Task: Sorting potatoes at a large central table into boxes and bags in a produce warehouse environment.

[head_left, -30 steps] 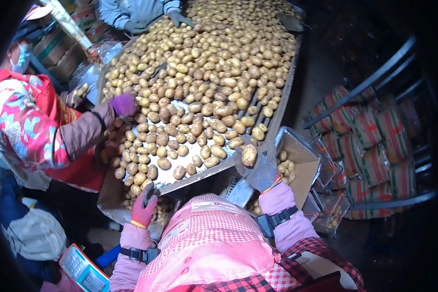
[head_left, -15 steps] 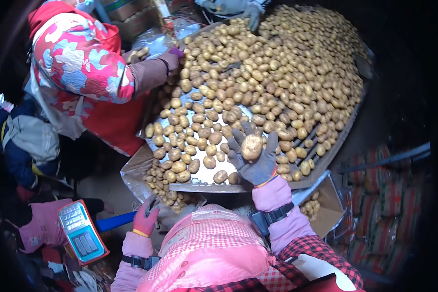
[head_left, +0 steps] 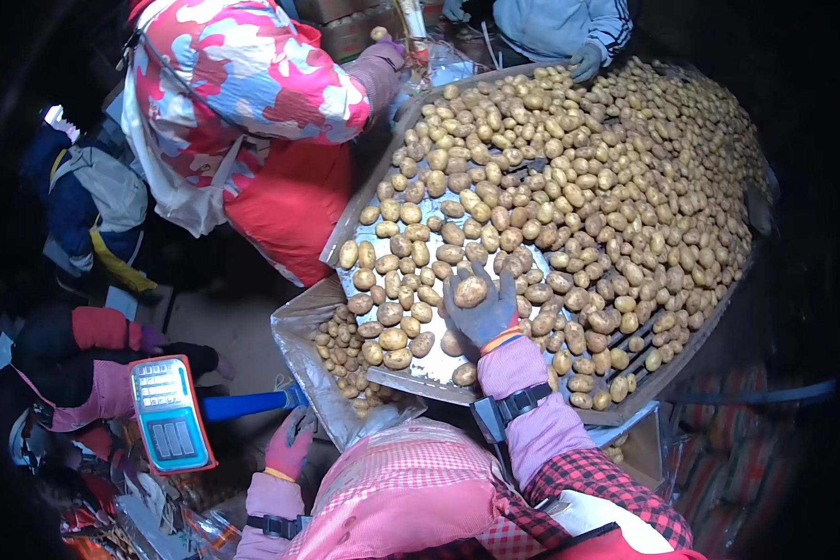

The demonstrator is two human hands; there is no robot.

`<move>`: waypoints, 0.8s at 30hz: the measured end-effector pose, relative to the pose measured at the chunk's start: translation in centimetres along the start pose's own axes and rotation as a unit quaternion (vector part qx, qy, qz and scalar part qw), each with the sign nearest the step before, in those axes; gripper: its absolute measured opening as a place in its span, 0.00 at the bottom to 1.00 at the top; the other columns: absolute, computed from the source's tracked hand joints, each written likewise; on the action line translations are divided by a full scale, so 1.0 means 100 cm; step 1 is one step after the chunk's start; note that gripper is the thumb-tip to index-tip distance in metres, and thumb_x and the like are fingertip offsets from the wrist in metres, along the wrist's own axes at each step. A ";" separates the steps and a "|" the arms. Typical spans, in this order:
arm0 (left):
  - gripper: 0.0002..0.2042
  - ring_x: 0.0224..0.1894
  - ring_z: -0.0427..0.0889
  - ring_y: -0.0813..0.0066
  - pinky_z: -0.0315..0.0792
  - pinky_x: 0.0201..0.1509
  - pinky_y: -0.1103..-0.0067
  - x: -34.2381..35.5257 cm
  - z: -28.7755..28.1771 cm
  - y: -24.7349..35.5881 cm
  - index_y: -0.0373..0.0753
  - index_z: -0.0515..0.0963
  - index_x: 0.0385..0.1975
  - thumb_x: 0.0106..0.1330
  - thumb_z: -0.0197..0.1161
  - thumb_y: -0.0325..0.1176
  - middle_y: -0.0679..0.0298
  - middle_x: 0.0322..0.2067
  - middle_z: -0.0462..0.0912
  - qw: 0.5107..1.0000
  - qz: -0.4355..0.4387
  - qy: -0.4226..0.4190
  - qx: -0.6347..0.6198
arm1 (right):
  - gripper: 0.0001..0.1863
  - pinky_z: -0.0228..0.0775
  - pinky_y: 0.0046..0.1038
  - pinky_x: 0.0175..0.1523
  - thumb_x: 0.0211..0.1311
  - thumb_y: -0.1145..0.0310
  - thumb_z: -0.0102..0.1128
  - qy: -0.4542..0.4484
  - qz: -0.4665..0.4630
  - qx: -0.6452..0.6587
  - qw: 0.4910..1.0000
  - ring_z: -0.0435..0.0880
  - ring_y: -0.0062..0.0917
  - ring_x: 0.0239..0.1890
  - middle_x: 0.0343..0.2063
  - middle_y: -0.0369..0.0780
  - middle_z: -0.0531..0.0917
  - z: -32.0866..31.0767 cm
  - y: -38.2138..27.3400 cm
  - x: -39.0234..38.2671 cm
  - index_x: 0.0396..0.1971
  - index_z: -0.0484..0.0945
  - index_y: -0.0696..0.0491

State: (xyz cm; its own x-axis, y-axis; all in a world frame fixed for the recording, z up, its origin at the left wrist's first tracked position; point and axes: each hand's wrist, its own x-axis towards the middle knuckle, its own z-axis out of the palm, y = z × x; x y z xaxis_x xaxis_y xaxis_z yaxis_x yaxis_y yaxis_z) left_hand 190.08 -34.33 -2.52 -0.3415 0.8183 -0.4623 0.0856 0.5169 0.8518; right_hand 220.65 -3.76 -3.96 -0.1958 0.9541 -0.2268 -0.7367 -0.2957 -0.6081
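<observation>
My right hand [head_left: 481,313] in a grey glove cradles a large potato [head_left: 470,291] in bent fingers, palm up, over the metal tray of the sorting table [head_left: 407,379]. Loose potatoes [head_left: 588,224] lie around it and spread across the bars. Low beside a plastic-lined box of small potatoes [head_left: 343,364], my left hand [head_left: 289,443], in a pink and grey glove, has loosely bent fingers apart with nothing visible in them.
A co-worker in red camouflage [head_left: 233,75] stands at the left; another in pale blue [head_left: 555,28] is at the back. A scale display [head_left: 170,411] on a blue post, more people [head_left: 103,196], stacked sacks [head_left: 737,448] and a metal rail [head_left: 765,392] surround the table.
The view has swung left, shifting the table rightward in frame. My right hand has moved inward over the tray with the potato. The red-clad co-worker's hand has moved away from the table's potatoes.
</observation>
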 end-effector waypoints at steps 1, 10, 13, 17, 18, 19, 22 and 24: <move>0.28 0.58 0.74 0.73 0.68 0.60 0.80 -0.002 0.000 -0.001 0.30 0.63 0.64 0.65 0.61 0.31 0.56 0.57 0.75 1.000 -0.015 0.008 -0.001 | 0.30 0.59 0.46 0.66 0.65 0.44 0.47 0.014 -0.007 0.033 0.999 0.67 0.36 0.63 0.62 0.43 0.68 -0.002 0.003 0.002 0.60 0.68 0.48; 0.28 0.52 0.76 0.76 0.69 0.56 0.82 -0.002 0.004 0.004 0.33 0.63 0.65 0.65 0.60 0.30 0.58 0.55 0.77 0.997 -0.061 0.014 -0.036 | 0.29 0.61 0.40 0.64 0.63 0.53 0.58 -0.080 -0.017 0.023 0.996 0.73 0.28 0.55 0.53 0.40 0.73 0.000 0.010 0.028 0.58 0.67 0.55; 0.27 0.57 0.75 0.71 0.67 0.61 0.78 0.000 0.007 0.002 0.32 0.64 0.64 0.65 0.60 0.32 0.56 0.55 0.77 0.999 -0.012 0.015 0.029 | 0.31 0.61 0.41 0.65 0.63 0.47 0.54 0.046 0.143 0.195 0.969 0.68 0.32 0.60 0.56 0.45 0.72 -0.001 0.018 0.035 0.59 0.65 0.52; 0.27 0.60 0.73 0.69 0.64 0.64 0.76 0.004 0.003 -0.005 0.31 0.65 0.62 0.64 0.60 0.34 0.54 0.57 0.75 0.995 0.003 0.007 0.095 | 0.33 0.61 0.47 0.65 0.63 0.40 0.50 -0.138 0.153 0.325 0.923 0.67 0.37 0.62 0.58 0.43 0.68 -0.005 0.024 0.044 0.61 0.68 0.48; 0.27 0.60 0.73 0.69 0.64 0.64 0.76 0.004 0.000 -0.006 0.31 0.65 0.62 0.64 0.60 0.34 0.54 0.57 0.75 0.995 0.003 0.011 0.098 | 0.33 0.61 0.47 0.65 0.63 0.40 0.50 -0.100 0.168 0.320 0.927 0.67 0.37 0.62 0.58 0.43 0.68 -0.005 0.024 0.045 0.61 0.68 0.48; 0.28 0.60 0.73 0.69 0.64 0.65 0.76 0.004 -0.001 -0.007 0.30 0.65 0.62 0.63 0.60 0.34 0.53 0.57 0.74 0.996 -0.007 0.017 0.090 | 0.36 0.62 0.46 0.64 0.65 0.39 0.47 -0.122 0.076 0.130 0.981 0.66 0.36 0.63 0.60 0.44 0.66 -0.004 0.023 0.048 0.63 0.63 0.49; 0.26 0.49 0.79 0.79 0.72 0.47 0.83 0.001 -0.004 -0.010 0.33 0.66 0.63 0.64 0.58 0.33 0.58 0.52 0.79 0.997 -0.004 0.043 0.062 | 0.38 0.58 0.46 0.66 0.65 0.35 0.41 0.040 0.149 0.287 0.945 0.63 0.36 0.66 0.65 0.46 0.62 0.004 0.018 0.051 0.63 0.61 0.51; 0.26 0.51 0.78 0.76 0.72 0.50 0.82 -0.004 -0.002 -0.011 0.33 0.66 0.63 0.65 0.58 0.33 0.57 0.53 0.78 0.994 0.010 0.051 0.101 | 0.39 0.54 0.47 0.68 0.65 0.34 0.40 0.046 0.174 0.257 0.949 0.61 0.38 0.68 0.66 0.46 0.61 0.011 0.016 0.052 0.65 0.60 0.49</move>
State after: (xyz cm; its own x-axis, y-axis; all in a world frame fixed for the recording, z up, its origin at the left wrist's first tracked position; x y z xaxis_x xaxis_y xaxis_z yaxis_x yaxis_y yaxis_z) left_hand 189.89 -35.27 -3.22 -0.4310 0.8039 -0.4099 0.2756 0.5498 0.7885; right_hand 217.70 0.75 -5.28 -0.4458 0.7870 -0.4264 -0.8609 -0.5074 -0.0366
